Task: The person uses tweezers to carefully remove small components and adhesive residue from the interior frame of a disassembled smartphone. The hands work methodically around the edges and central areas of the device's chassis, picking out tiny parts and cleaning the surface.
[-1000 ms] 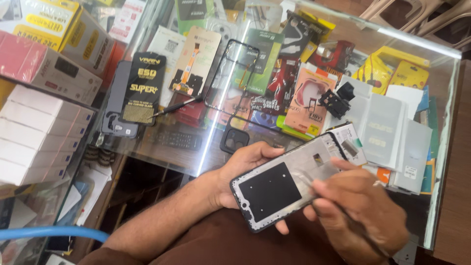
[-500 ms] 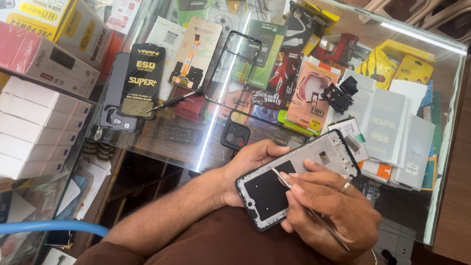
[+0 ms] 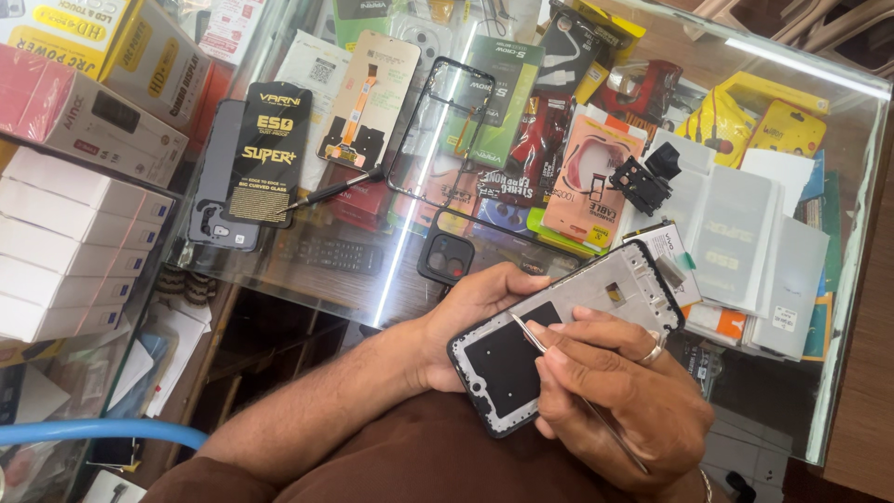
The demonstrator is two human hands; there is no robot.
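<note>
**Inspector:** Hands first. Left hand grips the phone frame from beneath, thumb curled over its upper edge. Right hand is closed on thin metal tweezers, tips resting on the frame's grey inner plate; a ring shows on one finger.

**Clerk:** Position of the frame?

**Inspector:** Held above the lap, at the near edge of the glass desk, tilted, black rim outward, a dark square patch at its lower end.

**Clerk:** Packages?

**Inspector:** White boxes stacked at far left, a pink-topped one above them, yellow cartons in the top left corner. A tall black sleeve with gold lettering lies on the glass, matte. Beside it, a screwdriver, dark handle. A bare black bezel sits centre, thin and hollow. Frosted translucent packets overlap at right; yellow blister packs beyond them. A small black camera case lies just beyond the left hand.
</note>
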